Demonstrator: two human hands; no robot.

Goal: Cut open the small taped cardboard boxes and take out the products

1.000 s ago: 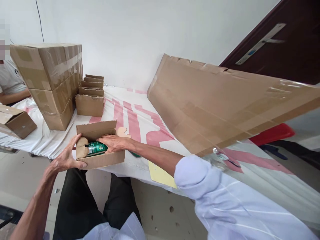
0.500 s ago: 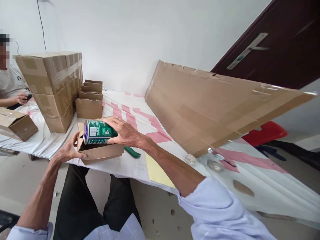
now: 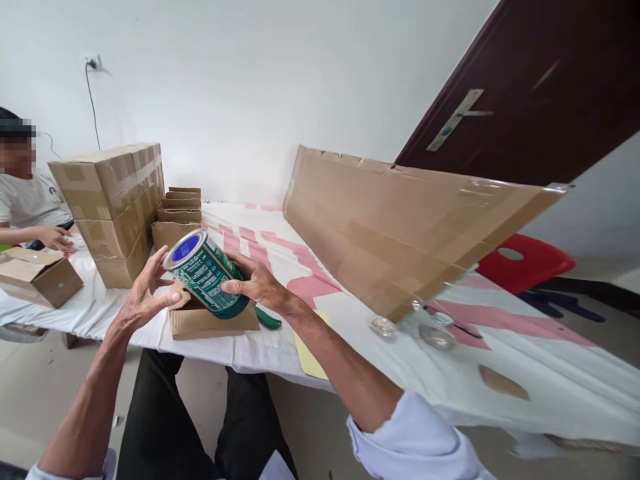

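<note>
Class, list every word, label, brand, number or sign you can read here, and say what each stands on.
No text reads surely enough to quote.
Green can: white label print, too small and blurred.
Blue can end: faint printed patch, unreadable.
White shirt: small dark mark, unclear.
Table cloth: pink shapes, no word I can make out.

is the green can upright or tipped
Tipped: the right hand holds the green can at a slant, its blue-marked end up and toward the left hand.
</note>
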